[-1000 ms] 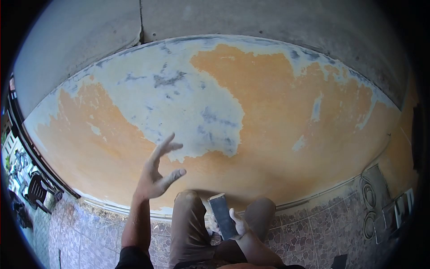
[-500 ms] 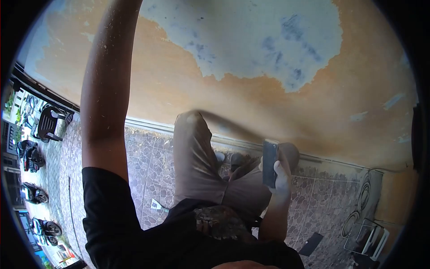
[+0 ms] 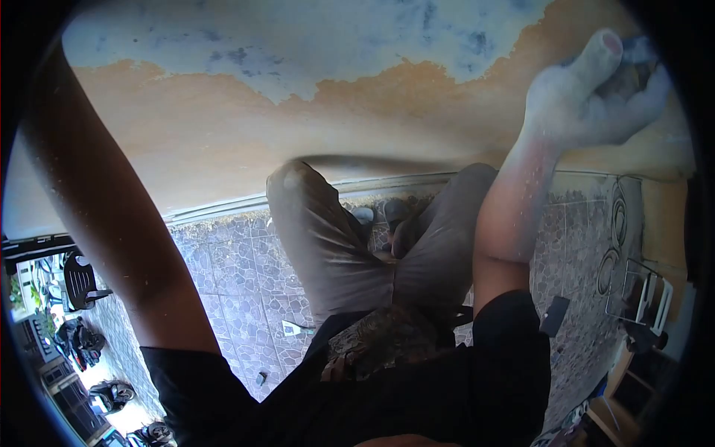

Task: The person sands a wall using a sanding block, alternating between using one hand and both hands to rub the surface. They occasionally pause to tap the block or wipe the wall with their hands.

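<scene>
My right hand [image 3: 588, 104], coated in white dust, is raised at the upper right against the wall [image 3: 372, 127]. Its fingers curl around a dark sanding block [image 3: 638, 51], mostly hidden by the hand and blurred at the edge of view. The thumb stays apart from the fingers. My left arm [image 3: 112, 194] stretches up past the upper left edge, so the left hand is out of sight. Orange paint on the wall gives way to a bare whitish patch [image 3: 298, 45] with bluish smudges.
My bent knees [image 3: 298, 194] are close to the wall. On the patterned tile floor [image 3: 231, 298] lie a putty knife [image 3: 294, 328], a dark flat rectangle [image 3: 554, 316] and a small dark piece [image 3: 261, 378]. A metal rack [image 3: 648, 298] stands right; a chair [image 3: 80, 281] and motorcycles [image 3: 78, 343] are left.
My right hand has risen from beside the knee to the upper right wall with the sanding block. My left arm has swung further left. The view has shifted, showing less wall.
</scene>
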`<action>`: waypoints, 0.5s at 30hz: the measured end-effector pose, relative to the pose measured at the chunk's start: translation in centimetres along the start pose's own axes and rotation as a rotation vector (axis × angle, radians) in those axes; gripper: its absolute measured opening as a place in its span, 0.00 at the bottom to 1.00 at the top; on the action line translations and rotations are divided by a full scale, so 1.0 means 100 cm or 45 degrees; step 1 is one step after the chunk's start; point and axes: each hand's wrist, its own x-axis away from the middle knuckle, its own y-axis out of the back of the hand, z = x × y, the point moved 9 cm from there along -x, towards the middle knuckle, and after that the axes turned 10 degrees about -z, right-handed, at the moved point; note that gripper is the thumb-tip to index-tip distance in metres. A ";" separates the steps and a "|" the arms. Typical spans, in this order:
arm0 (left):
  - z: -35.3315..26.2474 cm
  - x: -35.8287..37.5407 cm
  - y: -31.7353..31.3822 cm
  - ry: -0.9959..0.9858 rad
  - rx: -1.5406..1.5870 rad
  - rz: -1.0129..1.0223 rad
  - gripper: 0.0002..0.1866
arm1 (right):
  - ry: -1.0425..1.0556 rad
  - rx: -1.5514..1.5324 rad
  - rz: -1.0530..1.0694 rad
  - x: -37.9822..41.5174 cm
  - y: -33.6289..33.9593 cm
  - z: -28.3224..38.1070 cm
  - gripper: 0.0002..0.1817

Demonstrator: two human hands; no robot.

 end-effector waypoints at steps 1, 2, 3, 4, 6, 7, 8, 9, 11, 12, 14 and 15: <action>-0.002 0.011 -0.005 0.031 0.019 0.031 0.30 | -0.133 0.116 0.111 -0.009 -0.018 -0.013 0.30; -0.002 0.021 -0.008 0.061 0.030 0.059 0.30 | -0.266 0.225 0.220 -0.008 -0.032 -0.027 0.28; -0.002 0.027 -0.010 0.084 0.040 0.076 0.30 | -0.260 0.247 0.234 0.001 -0.041 -0.035 0.28; -0.003 0.032 -0.012 0.101 0.058 0.093 0.30 | 0.184 0.293 0.101 0.010 -0.040 -0.012 0.21; -0.005 0.025 -0.016 0.110 0.101 0.080 0.30 | 0.537 0.422 0.033 0.045 -0.033 0.015 0.19; -0.004 0.020 -0.015 0.112 0.114 0.067 0.30 | 0.425 0.508 0.108 0.075 -0.023 0.010 0.23; -0.002 0.015 -0.012 0.113 0.121 0.054 0.30 | 0.349 0.475 0.163 0.111 -0.006 -0.002 0.23; 0.001 0.012 -0.009 0.113 0.126 0.048 0.30 | 0.266 0.443 0.219 0.151 0.013 -0.015 0.23; 0.007 0.007 0.000 0.115 0.127 0.038 0.30 | 0.181 0.287 0.270 0.204 0.038 -0.027 0.27; 0.010 0.009 0.002 0.119 0.127 0.046 0.30 | 0.183 0.294 0.270 0.208 0.044 -0.034 0.27; 0.017 0.019 0.007 0.144 0.115 0.085 0.30 | 0.139 0.385 0.322 0.170 0.029 -0.026 0.29; 0.021 0.031 0.008 0.168 0.105 0.131 0.31 | 0.144 0.447 0.346 0.139 0.016 -0.023 0.30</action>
